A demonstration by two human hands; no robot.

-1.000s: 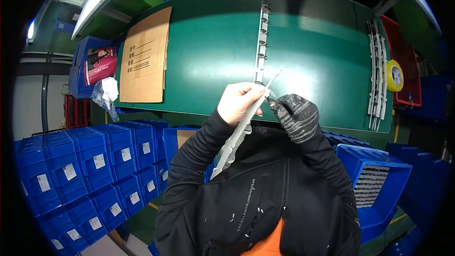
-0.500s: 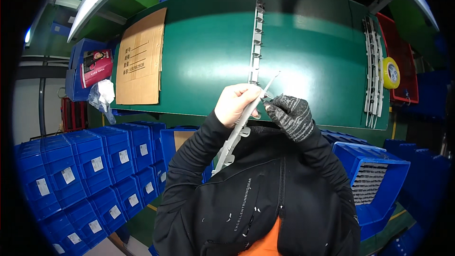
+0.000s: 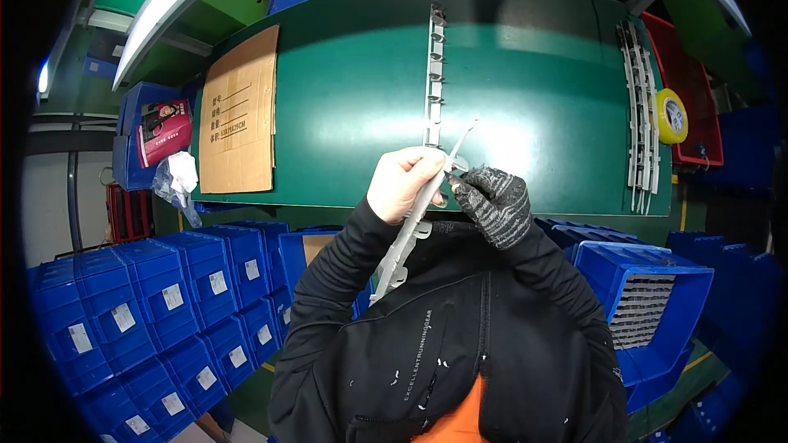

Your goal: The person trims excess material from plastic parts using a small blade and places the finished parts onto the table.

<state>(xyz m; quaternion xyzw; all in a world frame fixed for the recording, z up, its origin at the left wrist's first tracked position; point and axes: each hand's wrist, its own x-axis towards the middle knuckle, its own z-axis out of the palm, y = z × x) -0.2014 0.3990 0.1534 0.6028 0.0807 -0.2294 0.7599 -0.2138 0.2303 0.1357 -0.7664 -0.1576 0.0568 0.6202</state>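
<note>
Left hand (image 3: 404, 183) bare, wrapped round long grey plastic strip (image 3: 400, 246) at frame centre, strip slanting down-left over black jacket. Right hand (image 3: 491, 201) in knit glove, pinching thin tool (image 3: 460, 143) at strip's top end. Strip looks light, bendy, notched edges probably snaggy; grip mid-length. Matching strip (image 3: 432, 74) lies on green tabletop (image 3: 533, 74) above. Blue bins (image 3: 123, 320) crowd lower left, bare green room upward.

On your green table (image 3: 345, 98) lies a flat brown cardboard sheet (image 3: 240, 113); a yellow tape roll (image 3: 671, 116) sits in the red tray (image 3: 696, 90). Blue plastic bins (image 3: 156, 312) stand below.
</note>
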